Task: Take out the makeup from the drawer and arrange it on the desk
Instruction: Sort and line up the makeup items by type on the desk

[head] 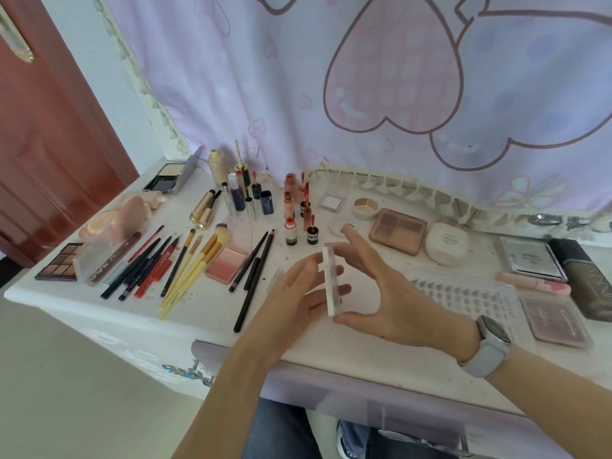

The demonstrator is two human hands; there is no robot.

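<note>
Both hands meet above the front middle of the white desk (212, 313), holding a small flat white compact (330, 279) on edge between them. The left hand (298, 293) comes in from below with its fingers fairly straight, their tips laid against the compact's left face. The right hand (390, 293), with a pale grey smartwatch (493, 336) on its wrist, spans the compact from the other side, the thumb curled under its lower corner and the fingers arched over its upper end. Just beyond the hands stand several small red and coral lip-gloss bottles (291, 231). Left of them lies an open pink blush palette (227, 263), with black pencils (251, 263) beside it, then yellow-handled brushes (188, 270) and a bunch of dark and red pencils (145, 266) fanned out. At the far left edge sits a brown eyeshadow palette (61, 263). Right of the hands lie a brown four-pan palette (397, 230), a white rounded jar (445, 243), a clear tray of false lashes (463, 293), a pink compact (556, 321) and a dark foundation bottle (586, 276). Below the desktop, a lilac drawer (364, 402) stands pulled open towards the person. A curtain (364, 77) printed with large hearts hangs behind the desk.
</note>
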